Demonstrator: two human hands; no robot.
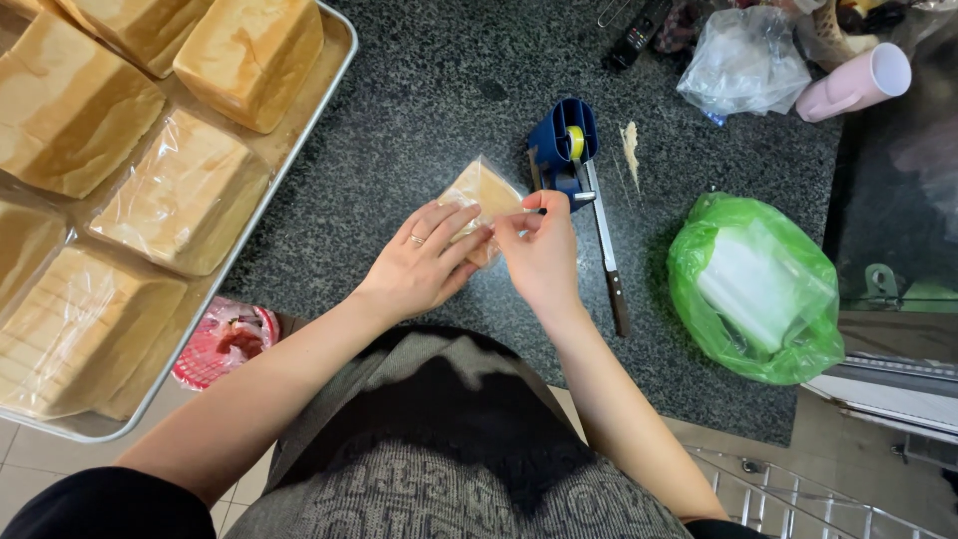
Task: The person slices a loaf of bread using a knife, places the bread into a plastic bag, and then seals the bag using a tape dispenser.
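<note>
My left hand [424, 262] lies flat-ish on a small bagged slice of bread [482, 200], fingers pressing it down on the dark speckled counter [399, 130], ring on one finger. The bread is pale tan, squarish, wrapped in clear shiny plastic, one corner poking out toward the tape dispenser [562, 150]; my hands cover its near half. My right hand [542, 250] pinches at the bag's edge with thumb and forefinger, just beside the dispenser's cutter; I cannot tell whether tape is between the fingertips. The dispenser is blue with a yellow roll, standing right behind the bread. A long knife [607, 250] with a dark handle lies just right of my right hand. Further right sits a green plastic bag [753, 289] holding a stack of clear bags. At left a metal tray [329, 70] carries big loaves of bread [185, 195], some wrapped in clear plastic. A pink cup [858, 82] lies on its side at top right.
</note>
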